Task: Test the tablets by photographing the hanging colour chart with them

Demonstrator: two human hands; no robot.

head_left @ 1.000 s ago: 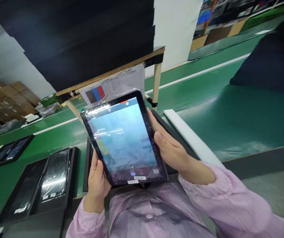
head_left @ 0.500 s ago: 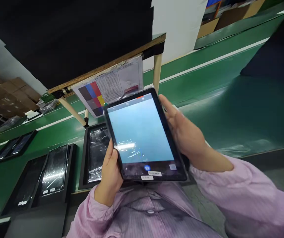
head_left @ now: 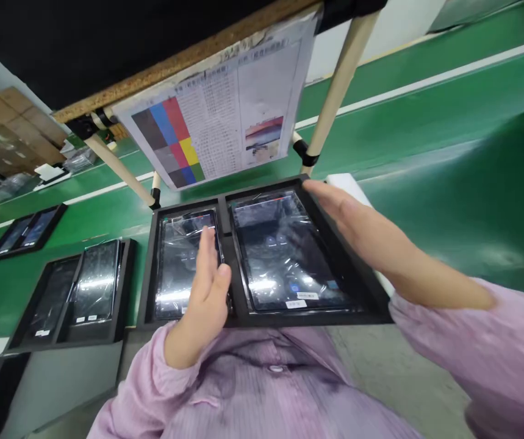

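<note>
A tablet [head_left: 284, 244] with a dark screen and two small white labels lies in the right compartment of a black foam tray [head_left: 236, 268]. Over the tray's right edge is my right hand [head_left: 357, 228], fingers stretched out and holding nothing. My left hand [head_left: 207, 292] hovers above the left compartment, palm turned inward, fingers straight and thumb apart. Beneath it, partly covered by the hand, a second tablet [head_left: 174, 262] in clear film sits in that compartment. A white strip-like object [head_left: 351, 186] shows behind my right hand.
Left of me stand another black tray [head_left: 127, 292] with tablets and a farther one [head_left: 55, 222] on the green bench [head_left: 426, 171]. A shelf with wooden-coloured legs [head_left: 341, 85] rises ahead, carrying a printed chart sheet [head_left: 216, 116]. Cardboard boxes [head_left: 19, 128] are stacked far left.
The tablet went from both hands down into the tray's right compartment, and its bright blue screen now looks dark. Both hands have let go and moved apart. The view has shifted closer to the shelf.
</note>
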